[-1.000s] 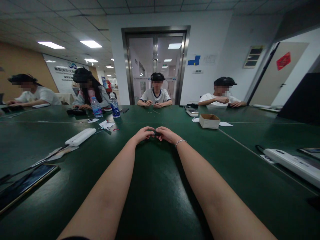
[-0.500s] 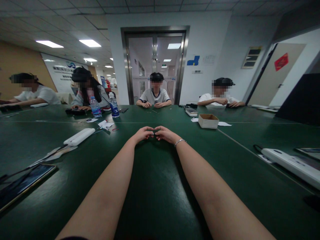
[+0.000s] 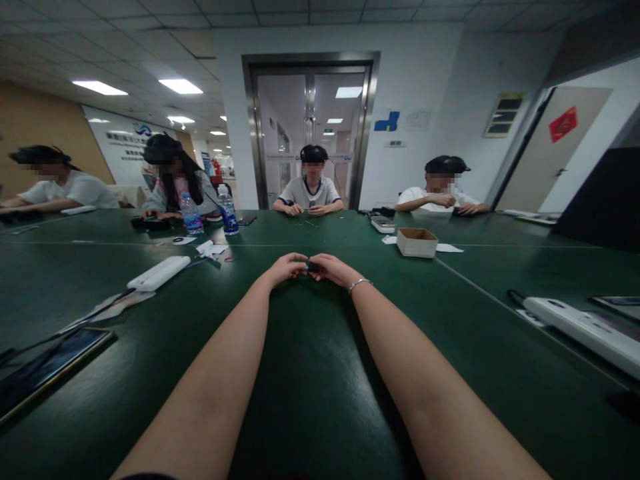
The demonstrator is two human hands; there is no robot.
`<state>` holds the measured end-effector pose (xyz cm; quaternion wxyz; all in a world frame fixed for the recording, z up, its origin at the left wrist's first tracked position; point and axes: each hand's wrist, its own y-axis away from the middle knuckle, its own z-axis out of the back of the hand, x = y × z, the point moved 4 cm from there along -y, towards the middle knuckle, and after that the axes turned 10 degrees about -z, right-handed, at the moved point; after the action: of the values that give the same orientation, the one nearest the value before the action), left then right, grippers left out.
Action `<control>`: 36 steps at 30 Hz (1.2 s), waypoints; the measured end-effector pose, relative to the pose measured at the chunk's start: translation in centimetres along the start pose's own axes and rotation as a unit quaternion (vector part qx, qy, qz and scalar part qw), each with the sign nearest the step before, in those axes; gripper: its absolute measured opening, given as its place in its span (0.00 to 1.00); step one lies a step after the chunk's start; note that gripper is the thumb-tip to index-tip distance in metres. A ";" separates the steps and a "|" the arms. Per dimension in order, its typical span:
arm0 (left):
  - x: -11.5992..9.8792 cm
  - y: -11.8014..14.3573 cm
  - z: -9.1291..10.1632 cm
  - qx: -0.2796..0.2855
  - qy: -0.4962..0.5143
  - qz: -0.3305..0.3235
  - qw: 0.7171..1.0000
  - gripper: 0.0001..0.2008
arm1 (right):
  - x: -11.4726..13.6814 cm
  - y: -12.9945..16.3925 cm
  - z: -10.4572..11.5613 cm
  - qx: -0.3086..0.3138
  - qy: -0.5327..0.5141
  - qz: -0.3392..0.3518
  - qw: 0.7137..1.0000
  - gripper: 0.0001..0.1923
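Now more of the small dark object [image 3: 313, 266] shows, pinched between your left hand [image 3: 286, 268] and right hand [image 3: 333, 268], its handling apparently unfinished.

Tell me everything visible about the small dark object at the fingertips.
The small dark object looks black; its material and full shape are too small to tell. The right hand's fingers hold and partly cover it, over the green table. A pale glint shows beside it at the left hand's fingertips, perhaps part of it.
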<state>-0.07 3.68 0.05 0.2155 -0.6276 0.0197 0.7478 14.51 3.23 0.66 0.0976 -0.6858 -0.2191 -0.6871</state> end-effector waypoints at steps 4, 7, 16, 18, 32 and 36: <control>0.1 0.0 0.0 0.004 -0.004 -0.001 1.000 0.21 | 0.0 0.0 0.1 0.005 0.007 0.000 1.000 0.03; 0.0 0.0 0.1 0.000 -0.002 0.002 1.000 0.21 | 0.1 0.2 0.1 0.016 -0.012 0.005 1.000 0.10; -0.1 0.1 0.0 -0.001 0.007 0.003 1.000 0.21 | 0.1 0.2 -0.1 0.012 0.005 0.000 1.000 0.04; 0.0 0.1 0.0 -0.001 0.009 0.007 1.000 0.21 | 0.1 0.2 0.0 0.018 -0.003 0.006 1.000 0.11; -0.4 0.3 0.0 -0.003 0.007 0.008 1.000 0.20 | 0.0 0.1 0.0 0.011 0.009 0.011 1.000 0.06; -0.3 0.3 -0.1 -0.001 0.006 0.009 1.000 0.20 | -0.1 -0.1 -0.1 0.008 0.024 0.005 1.000 0.02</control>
<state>-0.07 3.33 0.27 0.2079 -0.6321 0.0260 0.7460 14.42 3.29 0.52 0.1113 -0.6696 -0.2186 -0.7010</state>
